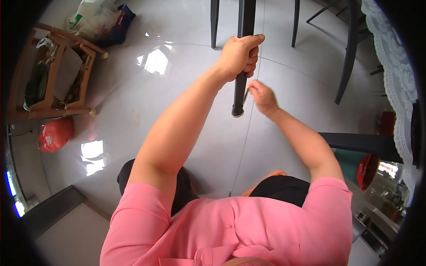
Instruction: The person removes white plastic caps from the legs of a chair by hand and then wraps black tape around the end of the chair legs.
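Observation:
My left hand (242, 56) is wrapped around a dark, tapering furniture leg (240, 91), which comes down from the top of the head view. At the leg's near end sits a dark foot cap (238, 109) with a pale underside. Just right of that end, my right hand (264, 98) is closed in a pinch. Between its fingers is a thin, dark, stick-like tool (246, 95), held close beside the leg. Its exact kind is too small to make out, and I cannot tell whether its tip touches the leg.
A wooden rack (84, 82) stands at the left, with plastic bags (91, 21) behind it and a red bag (56, 134) in front. Dark chair legs (347, 57) rise at the far right, beside a white lace tablecloth (394, 57). Shiny grey tiles (177, 62) cover the floor.

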Available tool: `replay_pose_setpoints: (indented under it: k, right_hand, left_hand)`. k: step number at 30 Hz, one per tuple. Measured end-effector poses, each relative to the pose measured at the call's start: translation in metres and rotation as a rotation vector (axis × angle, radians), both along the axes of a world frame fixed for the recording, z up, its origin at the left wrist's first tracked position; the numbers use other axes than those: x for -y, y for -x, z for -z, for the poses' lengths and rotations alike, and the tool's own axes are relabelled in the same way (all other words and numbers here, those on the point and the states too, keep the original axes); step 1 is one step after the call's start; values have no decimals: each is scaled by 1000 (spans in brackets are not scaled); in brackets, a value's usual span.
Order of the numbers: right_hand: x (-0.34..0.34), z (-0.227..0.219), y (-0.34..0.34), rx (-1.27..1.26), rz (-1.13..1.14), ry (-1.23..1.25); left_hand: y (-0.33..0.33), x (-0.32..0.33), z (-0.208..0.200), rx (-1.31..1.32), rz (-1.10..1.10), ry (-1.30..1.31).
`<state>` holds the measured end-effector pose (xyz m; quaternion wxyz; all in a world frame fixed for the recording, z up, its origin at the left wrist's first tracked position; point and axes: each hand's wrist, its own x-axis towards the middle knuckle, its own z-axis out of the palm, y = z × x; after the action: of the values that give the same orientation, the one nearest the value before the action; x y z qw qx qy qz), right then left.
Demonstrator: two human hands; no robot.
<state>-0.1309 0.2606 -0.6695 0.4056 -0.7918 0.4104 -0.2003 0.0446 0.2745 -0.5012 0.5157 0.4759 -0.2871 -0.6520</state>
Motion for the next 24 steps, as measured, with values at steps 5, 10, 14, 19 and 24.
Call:
replay_pose_setpoints:
  k: [5,10,14,19,24]
  right_hand:
    - [2,-55,58,-34,89,-151]
    - [-19,-137,52,581,-71,-759]
    - [-61,-156,37,439,-346,-1027]
    - [-98,-107,-18,345,-267,-1182]
    - [-67,-27,-44,334,-357,-34]
  left_hand:
    - [6,2,-3,-5,2,15]
    - [-2,6,-6,12,10,34]
    - [-3,10,-9,11,-18,37]
    - [-4,13,-5,-9,-16,46]
    - [-4,13,-7,-5,-24,31]
